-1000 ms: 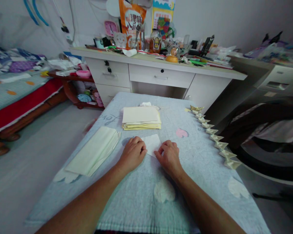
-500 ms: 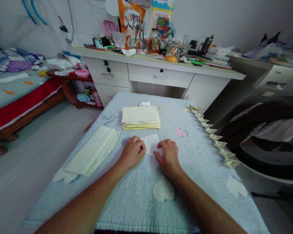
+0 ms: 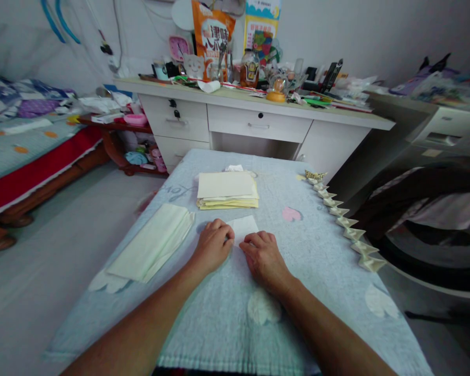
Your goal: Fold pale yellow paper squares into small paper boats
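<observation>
A small white sheet of paper [image 3: 243,226] lies on the cloth-covered table, partly hidden by both hands. My left hand [image 3: 214,241] is closed at the sheet's left edge, its thumb and fingers pinching the paper. On the near right side, my right hand [image 3: 263,256] has its fingertips pressed together on the sheet's lower edge. Just beyond the hands sits a stack of cream and yellow paper [image 3: 227,189]. To the left, a pile of pale folded sheets [image 3: 153,244] rests at a slant. A row of folded paper pieces [image 3: 347,222] runs along the table's right side.
The table wears a light blue cloth [image 3: 203,324] with heart and cloud shapes. Behind it stands a white desk [image 3: 258,122] crowded with jars, bags and small items. A bed [image 3: 43,141] is at the left, and a washing machine [image 3: 442,130] at the right.
My right hand has moved left and nearer to me, along the paper's near edge, and its fingers have come closer together. My left hand stays at the paper's left edge.
</observation>
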{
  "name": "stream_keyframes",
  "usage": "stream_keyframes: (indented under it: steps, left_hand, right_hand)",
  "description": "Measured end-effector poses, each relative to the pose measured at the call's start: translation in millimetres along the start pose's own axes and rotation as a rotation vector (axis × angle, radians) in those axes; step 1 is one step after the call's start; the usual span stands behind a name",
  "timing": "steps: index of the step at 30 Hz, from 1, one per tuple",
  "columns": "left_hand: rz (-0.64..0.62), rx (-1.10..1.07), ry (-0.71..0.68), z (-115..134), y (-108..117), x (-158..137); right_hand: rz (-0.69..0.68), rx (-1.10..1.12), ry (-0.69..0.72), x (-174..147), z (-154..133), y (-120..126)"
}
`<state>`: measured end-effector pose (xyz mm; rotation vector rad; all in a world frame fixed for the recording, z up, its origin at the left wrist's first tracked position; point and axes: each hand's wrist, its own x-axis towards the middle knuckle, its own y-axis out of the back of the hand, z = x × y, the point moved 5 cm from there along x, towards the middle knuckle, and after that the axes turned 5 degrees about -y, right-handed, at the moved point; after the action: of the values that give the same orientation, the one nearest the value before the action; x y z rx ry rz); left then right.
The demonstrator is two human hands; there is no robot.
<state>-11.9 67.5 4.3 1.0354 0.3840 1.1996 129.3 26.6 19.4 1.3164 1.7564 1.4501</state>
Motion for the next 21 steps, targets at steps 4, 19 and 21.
stream_keyframes:
  steps: [4, 19, 21]
  left_hand:
    - [0.006, 0.017, 0.030, -9.5, 4.6, -0.2]
    - [-0.003, 0.113, 0.078, -7.5, 2.2, -2.7]
    - [-0.003, 0.117, 0.081, -6.3, 2.4, -2.7]
  right_hand:
    - [-0.002, -0.025, 0.006, -0.9, -0.4, -0.2]
    - [-0.043, -0.088, 0.029, -4.0, -2.4, -2.8]
    - [-0.050, -0.103, 0.030, -4.2, -2.6, -2.8]
